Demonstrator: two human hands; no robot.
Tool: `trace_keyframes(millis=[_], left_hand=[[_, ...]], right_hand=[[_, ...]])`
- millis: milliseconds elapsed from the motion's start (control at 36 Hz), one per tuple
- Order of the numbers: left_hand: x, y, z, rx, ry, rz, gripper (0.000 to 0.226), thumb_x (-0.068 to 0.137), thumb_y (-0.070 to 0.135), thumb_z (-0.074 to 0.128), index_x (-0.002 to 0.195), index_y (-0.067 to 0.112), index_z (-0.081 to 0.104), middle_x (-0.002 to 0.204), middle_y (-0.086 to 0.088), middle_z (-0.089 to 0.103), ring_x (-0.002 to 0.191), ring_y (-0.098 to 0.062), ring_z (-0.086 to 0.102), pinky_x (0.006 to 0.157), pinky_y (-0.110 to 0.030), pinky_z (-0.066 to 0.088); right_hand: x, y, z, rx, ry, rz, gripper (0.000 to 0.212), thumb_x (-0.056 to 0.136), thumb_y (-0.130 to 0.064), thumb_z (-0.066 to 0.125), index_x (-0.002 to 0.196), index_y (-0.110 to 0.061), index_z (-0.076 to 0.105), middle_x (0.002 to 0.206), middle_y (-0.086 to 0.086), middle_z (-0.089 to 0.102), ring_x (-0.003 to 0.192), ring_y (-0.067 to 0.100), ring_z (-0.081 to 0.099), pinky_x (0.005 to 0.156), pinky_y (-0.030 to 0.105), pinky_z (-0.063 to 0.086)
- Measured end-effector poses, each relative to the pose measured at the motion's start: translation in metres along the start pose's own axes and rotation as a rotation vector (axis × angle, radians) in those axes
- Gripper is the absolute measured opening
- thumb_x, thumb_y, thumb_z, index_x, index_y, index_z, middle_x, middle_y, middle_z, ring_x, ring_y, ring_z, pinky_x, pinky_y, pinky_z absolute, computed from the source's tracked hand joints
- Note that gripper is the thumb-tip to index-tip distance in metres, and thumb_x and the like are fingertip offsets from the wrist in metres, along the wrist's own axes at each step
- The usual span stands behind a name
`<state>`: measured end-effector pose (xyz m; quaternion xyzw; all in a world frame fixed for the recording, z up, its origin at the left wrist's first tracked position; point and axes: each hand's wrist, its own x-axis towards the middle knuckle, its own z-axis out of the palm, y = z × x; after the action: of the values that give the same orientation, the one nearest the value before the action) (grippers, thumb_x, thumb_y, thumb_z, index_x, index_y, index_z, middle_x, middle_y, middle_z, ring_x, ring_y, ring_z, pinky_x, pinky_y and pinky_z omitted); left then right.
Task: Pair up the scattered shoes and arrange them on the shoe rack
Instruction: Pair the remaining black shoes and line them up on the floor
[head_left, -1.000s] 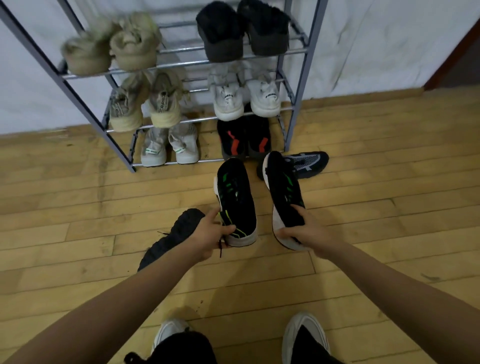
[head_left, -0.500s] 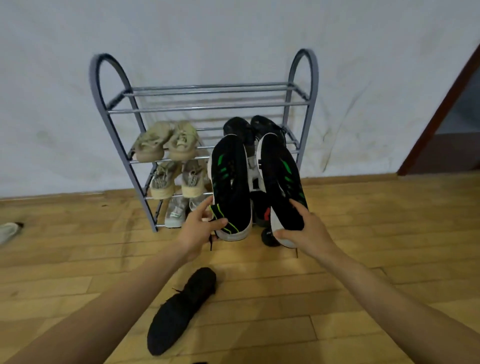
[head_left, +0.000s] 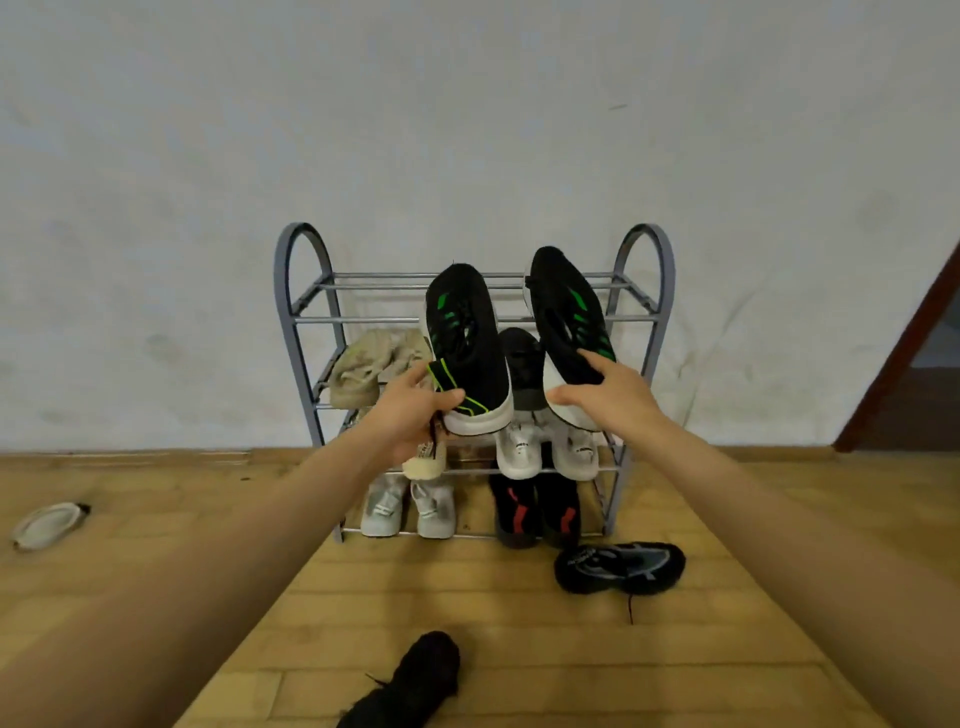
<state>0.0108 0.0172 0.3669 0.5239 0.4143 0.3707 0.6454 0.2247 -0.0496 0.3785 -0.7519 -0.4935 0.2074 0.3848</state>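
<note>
Black-green left shoe (head_left: 466, 338) | right shoe (head_left: 569, 317) | toes up, long axes near upright

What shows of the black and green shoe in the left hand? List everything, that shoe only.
The black and green shoe is a trainer with a black knit-looking upper, green patches across the forefoot, a yellow-green line near the heel and a white sole edge. It is off the floor, toe tilted up toward the top rails of the shoe rack, heel toward the camera. The left hand grips its heel end, thumb across the upper. Its mate, in the right hand, is beside it, apart.
</note>
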Motion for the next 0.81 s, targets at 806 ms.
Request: trace_keyframes(millis=[806], left_hand=[[0.146,0.088,-0.136,0.102,0.287,-0.007,0.032,0.092,0.000,0.055,0.124,-0.006,0.052,0.119,-0.020,0.058,0.093,-0.032,0.064,0.073,-0.046,0.058]], right_hand=[[0.182,-0.132,0.120,-0.214,-0.047,-0.102,0.039,0.069,-0.037,0.065,0.099,-0.011,0.066,0.102,0.010,0.064,0.085,0.024,0.059,0.053,0.023,0.036]])
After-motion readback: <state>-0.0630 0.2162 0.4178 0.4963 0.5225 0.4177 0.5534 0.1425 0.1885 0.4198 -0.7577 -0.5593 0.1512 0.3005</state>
